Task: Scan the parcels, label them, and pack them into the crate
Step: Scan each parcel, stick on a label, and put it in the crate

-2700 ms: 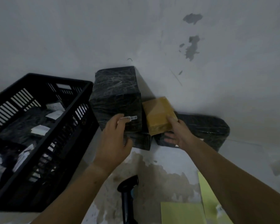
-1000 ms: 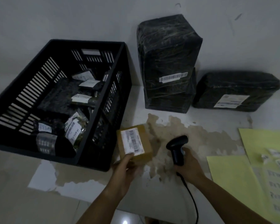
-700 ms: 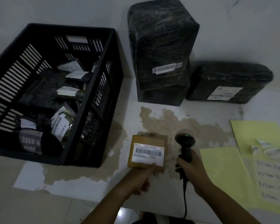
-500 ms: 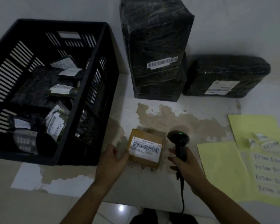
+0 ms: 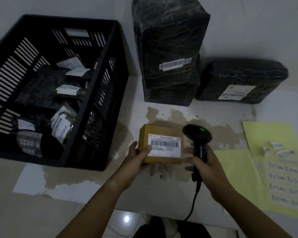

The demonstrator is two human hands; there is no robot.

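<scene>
Black slatted plastic crate (image 5: 100,93), already holding several "RETURN"-labelled packets, is standing left of the work spot, with black-wrapped parcels (image 5: 169,48) waiting at the wall. Small brown cardboard parcel (image 5: 159,134), half a second ago flat on the stained floor, is now being tilted barcode-up by the left hand (image 5: 136,158), closed on its near-left corner. Black corded handheld scanner (image 5: 197,136), now lit green, is being gripped by the right hand (image 5: 205,167) just beside the parcel, so the scan is probably registering and labelling is coming next.

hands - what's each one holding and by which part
Left hand grips the brown box by its near-left corner; right hand holds the barcode scanner by its handle.
</scene>
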